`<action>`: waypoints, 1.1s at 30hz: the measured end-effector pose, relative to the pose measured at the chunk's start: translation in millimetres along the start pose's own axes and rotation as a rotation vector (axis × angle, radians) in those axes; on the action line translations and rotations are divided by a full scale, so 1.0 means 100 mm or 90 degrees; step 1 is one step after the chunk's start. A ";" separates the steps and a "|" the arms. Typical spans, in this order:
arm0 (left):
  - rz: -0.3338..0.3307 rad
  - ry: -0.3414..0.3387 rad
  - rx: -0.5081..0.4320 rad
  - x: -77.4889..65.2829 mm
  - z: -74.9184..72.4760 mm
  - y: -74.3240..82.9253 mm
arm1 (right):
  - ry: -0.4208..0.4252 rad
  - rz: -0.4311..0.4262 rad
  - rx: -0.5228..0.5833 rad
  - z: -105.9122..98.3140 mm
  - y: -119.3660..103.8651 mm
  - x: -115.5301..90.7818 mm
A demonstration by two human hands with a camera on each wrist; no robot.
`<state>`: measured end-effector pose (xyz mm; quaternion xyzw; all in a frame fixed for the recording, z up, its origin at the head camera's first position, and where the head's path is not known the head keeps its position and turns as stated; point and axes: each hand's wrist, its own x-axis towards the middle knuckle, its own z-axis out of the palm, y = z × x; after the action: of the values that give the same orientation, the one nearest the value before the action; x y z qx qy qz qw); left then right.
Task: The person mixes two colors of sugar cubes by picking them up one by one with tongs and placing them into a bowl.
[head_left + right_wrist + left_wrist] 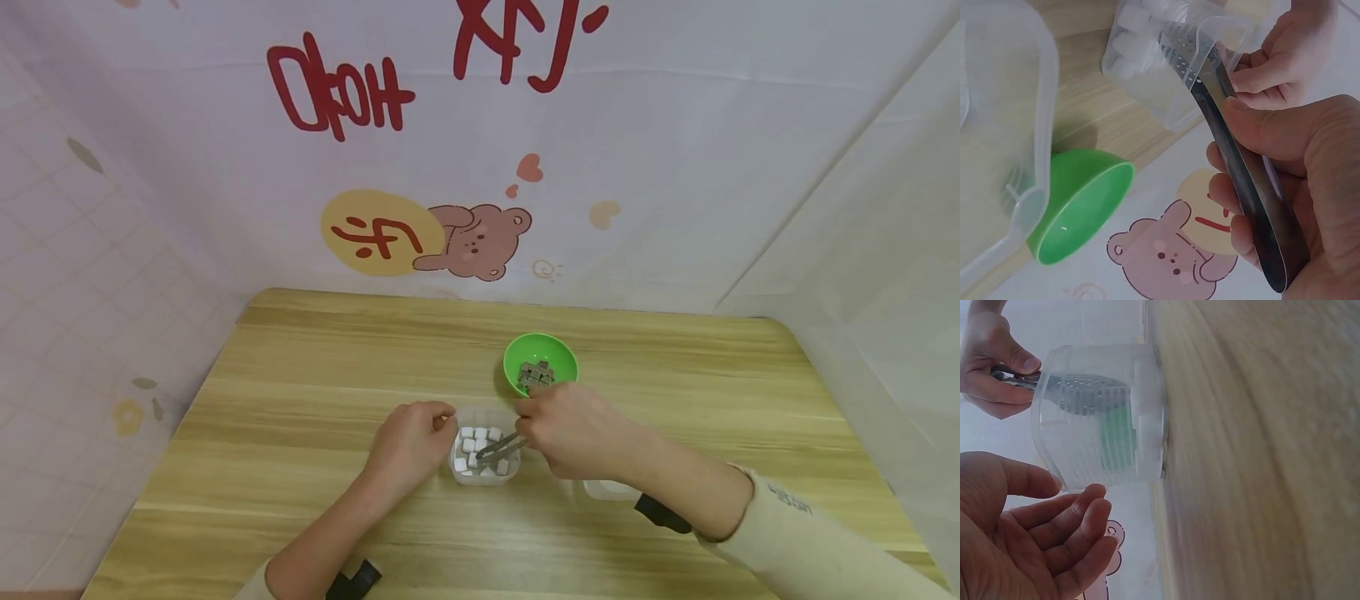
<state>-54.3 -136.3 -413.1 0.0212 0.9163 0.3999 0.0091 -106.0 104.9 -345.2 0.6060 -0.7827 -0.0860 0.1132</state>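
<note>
A clear plastic container (487, 479) with white cubes (468, 445) in it stands on the table. My right hand (577, 429) holds metal tongs (1235, 162), fingers curled round the arms. The perforated ends of the tongs reach down into the container among the cubes. At the container's left side is my left hand (408, 442); in the left wrist view its thumb and index fingertip touch the container at the rim and wall, the other fingers loosely bent. Just beyond the right hand sits a green bowl (536, 343) with several grey-brown pieces (536, 373) in it.
Another clear plastic container (609, 490) lies under the right forearm, partly hidden; it looms large in the right wrist view. The wooden table (337, 350) meets a printed white backdrop (660, 208) at the back, with fabric walls on both sides.
</note>
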 end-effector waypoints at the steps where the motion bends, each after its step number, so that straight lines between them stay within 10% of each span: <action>1: 0.001 0.001 0.002 0.00 0.00 0.00 | 0.004 0.004 0.009 0.00 0.01 -0.01; 22: 0.006 -0.025 -0.012 0.00 -0.01 0.00 | 0.270 0.167 0.168 -0.11 0.44 -0.42; 33: 0.013 -0.037 -0.010 -0.01 -0.02 0.00 | 0.285 0.281 0.139 0.20 0.67 -0.68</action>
<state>-53.3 -137.9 -411.3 0.0422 0.9123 0.4062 0.0317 -157.8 187.5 -351.2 0.4340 -0.8555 0.1600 0.2326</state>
